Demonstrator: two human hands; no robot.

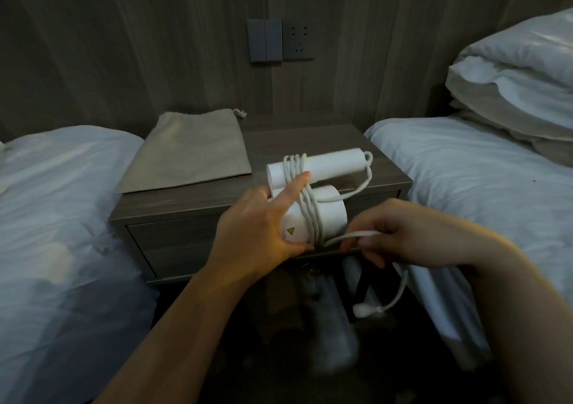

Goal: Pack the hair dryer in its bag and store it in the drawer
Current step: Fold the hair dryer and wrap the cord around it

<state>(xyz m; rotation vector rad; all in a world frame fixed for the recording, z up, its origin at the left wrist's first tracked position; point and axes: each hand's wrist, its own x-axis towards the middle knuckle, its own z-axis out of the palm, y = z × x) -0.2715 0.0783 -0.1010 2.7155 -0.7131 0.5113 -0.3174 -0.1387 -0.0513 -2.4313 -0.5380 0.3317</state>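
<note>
Head view, left hand (257, 230) gripping white cylindrical hair dryer (333, 161), right hand (412, 236) pinching its wound cord (311, 214), flat cloth bag (189, 152) lying behind.

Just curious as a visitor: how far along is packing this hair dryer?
Done: several cord loops circle the hair dryer. In hand: the left hand holds it, the right hand pinches the cord; the plug dangles. Left: bag lies flat on the nightstand, drawer closed.

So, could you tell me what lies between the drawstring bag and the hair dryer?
Nothing: only bare nightstand top separates the drawstring bag from the hair dryer in the head view.
</note>
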